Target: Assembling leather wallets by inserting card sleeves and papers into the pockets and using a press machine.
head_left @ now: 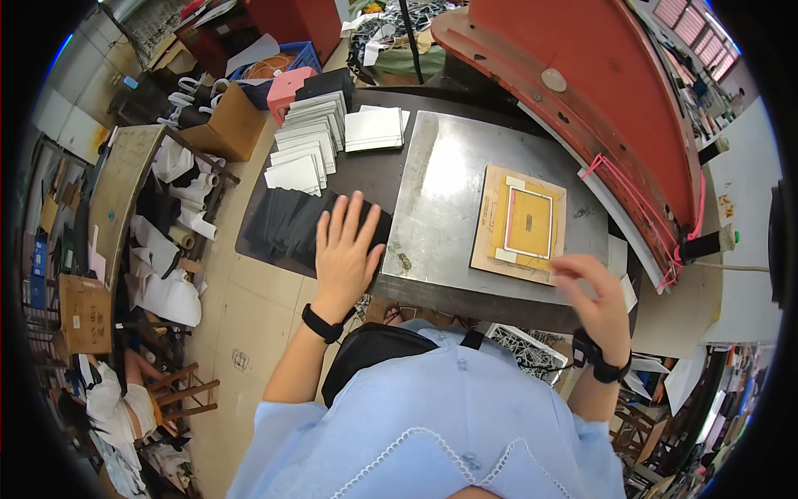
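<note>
My left hand (345,249) lies flat with fingers spread on a fanned row of thin black sheets (287,218) at the left of the table. My right hand (597,303) hovers by the lower right corner of a wooden board (490,220), its thumb and fingers apart and bent, with nothing seen between them. On that board a rectangular frame with a pale edge (527,223) surrounds a yellowish middle with a small dark patch. The board rests on a shiny metal plate (432,224). Behind the black sheets stand overlapping stacks of white cards (303,141).
A large red machine arm (573,75) with pink cord (636,195) overhangs the plate's right side. A pink block (289,87) stands behind the cards. Under the table's front edge is a bin of scraps (528,353). Shelving with rolls (179,237) stands at left; a person sits nearby.
</note>
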Demonstrator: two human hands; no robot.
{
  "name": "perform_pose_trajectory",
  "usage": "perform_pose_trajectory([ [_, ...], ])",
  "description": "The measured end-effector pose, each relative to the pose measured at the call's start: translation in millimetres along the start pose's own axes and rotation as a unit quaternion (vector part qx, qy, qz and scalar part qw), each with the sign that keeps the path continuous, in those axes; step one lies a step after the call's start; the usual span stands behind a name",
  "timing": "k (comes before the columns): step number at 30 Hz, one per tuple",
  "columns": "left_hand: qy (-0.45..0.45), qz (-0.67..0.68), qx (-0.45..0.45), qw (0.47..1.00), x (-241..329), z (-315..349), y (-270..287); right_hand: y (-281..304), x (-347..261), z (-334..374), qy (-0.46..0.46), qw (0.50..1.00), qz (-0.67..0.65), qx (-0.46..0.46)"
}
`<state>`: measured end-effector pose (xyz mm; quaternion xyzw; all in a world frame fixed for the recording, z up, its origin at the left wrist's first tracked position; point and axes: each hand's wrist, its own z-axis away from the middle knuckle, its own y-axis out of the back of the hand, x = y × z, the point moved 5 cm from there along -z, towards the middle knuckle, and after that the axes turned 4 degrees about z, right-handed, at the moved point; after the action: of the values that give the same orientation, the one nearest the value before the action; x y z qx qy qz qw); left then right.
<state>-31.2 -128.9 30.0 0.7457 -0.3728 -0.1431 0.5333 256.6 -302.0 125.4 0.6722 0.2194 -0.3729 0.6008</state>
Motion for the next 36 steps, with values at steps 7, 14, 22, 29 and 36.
perform_pose_trajectory([
  [7, 0.019, -0.07, -0.023, 0.997, -27.5, -1.8, -17.5, -72.8, -44.5, -61.4, 0.212, 0.951, 0.175, -0.141],
  [14, -0.009, 0.009, -0.005, 1.0, -19.0, -0.3, 3.8, -19.9, 37.2, -17.6, 0.047, 0.95, 0.245, 0.186],
  [22, -0.051, 0.101, 0.037, 0.993, 11.2, -20.5, 12.7, 23.8, 174.6, 114.0, -0.195, 0.84, 0.408, 0.299],
  [29, -0.097, 0.131, 0.036, 0.986, 45.9, -31.0, 7.5, 34.4, 194.6, 126.7, -0.175, 0.842, 0.345, 0.375],
  [36, -0.096, 0.188, 0.0, 0.978, 59.0, -36.4, 2.5, 55.9, 209.2, 76.9, -0.082, 0.871, 0.386, 0.293],
])
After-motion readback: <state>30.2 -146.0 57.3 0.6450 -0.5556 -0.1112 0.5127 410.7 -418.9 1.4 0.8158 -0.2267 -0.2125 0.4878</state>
